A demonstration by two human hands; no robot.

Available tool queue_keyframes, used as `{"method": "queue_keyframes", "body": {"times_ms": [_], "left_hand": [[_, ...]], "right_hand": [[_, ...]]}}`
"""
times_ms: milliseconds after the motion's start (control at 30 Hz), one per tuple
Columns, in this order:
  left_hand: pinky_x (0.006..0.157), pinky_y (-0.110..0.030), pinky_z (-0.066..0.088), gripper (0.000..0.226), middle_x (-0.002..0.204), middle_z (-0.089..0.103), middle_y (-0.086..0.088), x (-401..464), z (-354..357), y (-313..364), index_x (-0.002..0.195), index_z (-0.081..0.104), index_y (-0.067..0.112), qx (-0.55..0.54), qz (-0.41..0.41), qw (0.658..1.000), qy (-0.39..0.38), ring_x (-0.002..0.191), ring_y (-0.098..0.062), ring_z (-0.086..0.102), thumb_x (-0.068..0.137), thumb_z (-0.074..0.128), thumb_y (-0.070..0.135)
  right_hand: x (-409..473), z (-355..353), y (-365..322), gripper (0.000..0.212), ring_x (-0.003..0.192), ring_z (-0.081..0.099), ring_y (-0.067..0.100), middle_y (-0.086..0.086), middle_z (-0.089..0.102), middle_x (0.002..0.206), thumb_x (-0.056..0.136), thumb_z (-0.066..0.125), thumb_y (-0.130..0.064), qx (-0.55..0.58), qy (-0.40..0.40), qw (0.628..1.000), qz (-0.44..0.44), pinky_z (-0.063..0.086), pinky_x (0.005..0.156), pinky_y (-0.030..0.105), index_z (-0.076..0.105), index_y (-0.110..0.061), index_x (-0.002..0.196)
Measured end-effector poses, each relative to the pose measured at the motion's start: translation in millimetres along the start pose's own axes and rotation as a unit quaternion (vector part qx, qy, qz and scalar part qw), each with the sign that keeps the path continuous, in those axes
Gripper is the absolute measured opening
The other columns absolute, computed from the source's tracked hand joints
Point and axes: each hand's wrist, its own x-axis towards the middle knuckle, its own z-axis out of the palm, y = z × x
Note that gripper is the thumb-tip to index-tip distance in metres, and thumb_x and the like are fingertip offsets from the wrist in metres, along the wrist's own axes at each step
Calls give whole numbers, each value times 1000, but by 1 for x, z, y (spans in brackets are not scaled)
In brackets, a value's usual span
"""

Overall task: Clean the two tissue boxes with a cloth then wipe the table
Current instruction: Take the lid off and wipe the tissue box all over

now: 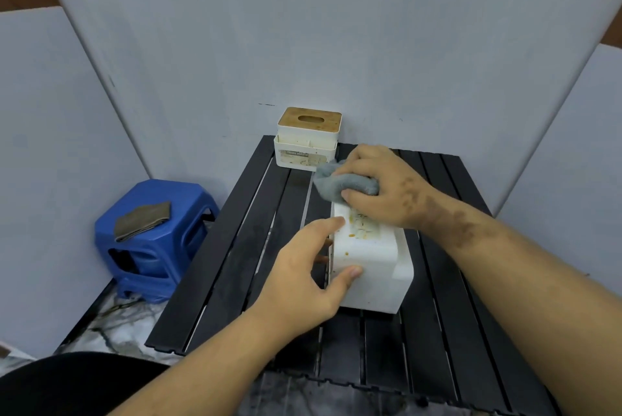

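Tissue box, stained, lies under my left hand, which grips its side; my right hand clutches the grey cloth against it.

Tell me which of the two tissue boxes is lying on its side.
The near tissue box, gripped by the left hand and wiped by the right hand's grey cloth. The far tissue box stands upright, bamboo lid on top.

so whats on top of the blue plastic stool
A folded brownish-grey cloth lies on the seat of the blue plastic stool, near its left front edge. Whatever is under the cloth is covered, and the stool's far side is out of sight.
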Motion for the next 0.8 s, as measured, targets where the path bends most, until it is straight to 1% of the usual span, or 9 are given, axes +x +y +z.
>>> {"method": "queue_keyframes", "body": {"times_ms": [100,200,233,400,433,533,633,733,800], "left_hand": [[87,-25,60,64,128,67,7,0,0,-1,143,52,24,0,-9,1000,-9,112,-14,68,86,82,23],[87,-27,60,65,132,66,8,-1,0,-3,145,52,24,2,-17,1000,-12,113,-14,68,86,81,26],[87,-27,60,65,131,66,9,-1,0,-3,144,51,26,4,-15,1000,-11,113,-14,68,86,81,27],[85,-27,61,63,127,64,13,0,2,-2,142,54,24,20,4,1000,-9,110,-12,67,85,82,29],[85,-28,61,64,129,64,12,0,2,-3,143,54,21,24,1,1000,-11,111,-12,67,86,81,30],[87,-32,61,66,132,64,10,-1,2,-6,145,53,19,29,-7,999,-12,114,-13,67,86,80,34],[84,-35,60,64,131,60,8,0,0,-5,142,52,23,38,6,999,-23,111,-18,65,85,79,38],[94,-31,54,62,135,47,4,7,-13,-4,140,52,28,54,12,997,-58,119,-18,57,85,74,48],[96,-29,51,55,138,46,3,20,-26,-1,140,51,34,28,17,998,-57,122,-19,55,89,67,46]], "right_hand": [[0,-15,12,23,92,56,7,-7,62,89,82,68,-8,34,-5,999,28,45,80,18,77,-25,94],[3,-18,28,12,95,60,18,1,63,93,86,64,-12,16,29,994,103,51,86,37,73,-20,85],[2,-14,25,11,96,59,18,2,63,94,86,64,-12,9,32,995,99,50,87,38,73,-18,88],[-14,-13,8,24,96,50,4,-6,59,97,84,68,-12,18,-15,999,30,38,86,12,74,-30,99],[-15,-19,11,26,97,53,4,-5,60,97,83,68,-11,36,-10,998,48,41,86,12,73,-33,98],[-22,-26,24,25,98,59,12,-5,60,97,86,64,-8,46,42,992,112,51,89,30,73,-29,95],[-34,-19,16,25,100,56,13,-6,56,99,85,66,-10,43,53,992,110,48,89,28,74,-29,99],[-50,-17,6,27,104,52,17,-8,56,101,83,69,-16,37,35,994,96,43,91,28,74,-29,106],[-58,-19,4,27,105,50,16,-10,56,102,83,69,-17,28,39,994,102,39,91,21,74,-31,106]]}}
